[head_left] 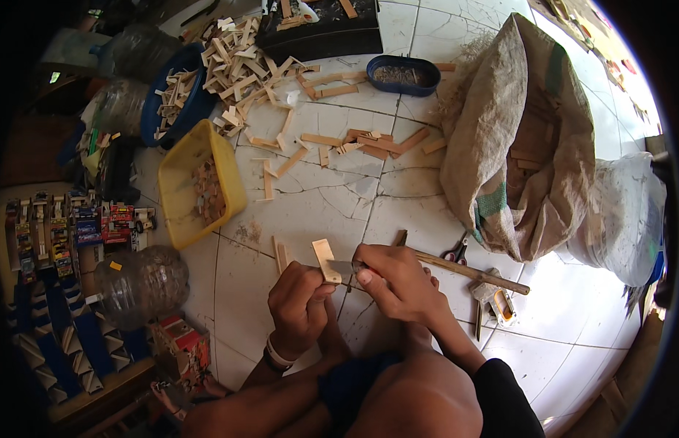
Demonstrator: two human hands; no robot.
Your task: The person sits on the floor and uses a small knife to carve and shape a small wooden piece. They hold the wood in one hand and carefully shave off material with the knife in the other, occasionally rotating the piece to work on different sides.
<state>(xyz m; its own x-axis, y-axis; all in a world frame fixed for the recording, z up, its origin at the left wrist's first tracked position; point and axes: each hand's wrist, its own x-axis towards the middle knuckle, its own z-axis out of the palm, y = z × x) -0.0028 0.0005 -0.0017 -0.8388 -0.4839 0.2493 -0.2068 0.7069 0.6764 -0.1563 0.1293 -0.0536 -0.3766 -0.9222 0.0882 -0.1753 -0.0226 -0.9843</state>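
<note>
Pinched in the fingers of my left hand [298, 298] is a small, pale, flat wooden piece [323, 254], its far end tilted up. A dark spot or hole marks its near end. My right hand [395, 281] is closed around a knife, whose handle is mostly hidden; a little red shows at the fingers. The short grey knife blade [342, 268] points left and meets the edge of the wood near my left fingertips. Just left of the hands, a thin wooden strip [281, 254] lies on the cracked tiles.
Farther off lie a heap of wooden pieces [241, 60], a blue basin [148, 109], a yellow tub [234, 175] and a blue oval tray [403, 88]. At right are an open sack [493, 139], scissors [456, 252] and a long stick [471, 273]. Toy trucks [87, 223] stand left.
</note>
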